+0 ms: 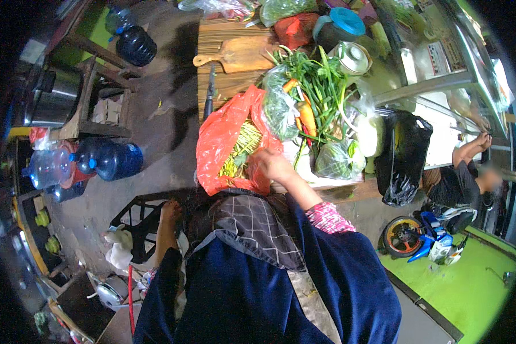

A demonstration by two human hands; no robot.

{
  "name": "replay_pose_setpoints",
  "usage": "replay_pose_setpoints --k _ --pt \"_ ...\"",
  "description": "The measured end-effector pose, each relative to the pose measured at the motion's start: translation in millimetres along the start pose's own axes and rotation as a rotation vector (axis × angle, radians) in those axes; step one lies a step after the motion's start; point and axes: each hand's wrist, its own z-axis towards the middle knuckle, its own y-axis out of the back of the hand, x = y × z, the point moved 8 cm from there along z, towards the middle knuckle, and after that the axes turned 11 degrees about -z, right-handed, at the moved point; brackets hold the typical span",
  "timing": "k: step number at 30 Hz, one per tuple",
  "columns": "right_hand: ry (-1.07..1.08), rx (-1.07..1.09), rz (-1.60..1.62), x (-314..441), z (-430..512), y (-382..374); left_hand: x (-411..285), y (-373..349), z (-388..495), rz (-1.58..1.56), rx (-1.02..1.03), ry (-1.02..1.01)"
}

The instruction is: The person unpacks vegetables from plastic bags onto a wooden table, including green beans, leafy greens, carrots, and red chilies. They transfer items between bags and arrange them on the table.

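Observation:
My right hand [271, 165] is over the right side of an open red plastic bag [215, 150] at the table's near edge; its fingers are blurred. Inside the bag lie green bean-like stalks [248, 138] and yellowish greens [229, 167]. My left hand [171, 210] is low on the left, at the rim of a black plastic stool or crate [142, 206]; whether it grips the rim is unclear. Right of the bag are a clear bag of greens [280, 103], carrots [307, 118], spring onions [322, 94] and another bagged green vegetable [340, 160].
A wooden cutting board [245, 55] and a black-handled knife [210, 92] lie on the wooden table [204, 32]. A teal-lidded jug [346, 22] and a black plastic bag [402, 155] are further right. Large blue water bottles [120, 162] stand left; another person [456, 182] is far right.

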Motion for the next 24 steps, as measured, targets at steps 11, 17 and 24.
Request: replay_pose_setpoints --k 11,17,24 --pt "-0.525 -0.175 -0.045 -56.5 -20.9 -8.6 -80.8 -120.2 -34.5 0.01 0.2 -0.349" --pt "-0.799 -0.204 0.11 -56.7 -72.8 -46.2 -90.9 -237.9 -51.7 0.553 0.556 -0.504" --pt "-0.987 -0.269 0.963 -104.2 -75.8 -45.0 -152.7 -248.1 -65.3 -0.178 0.43 -0.281"
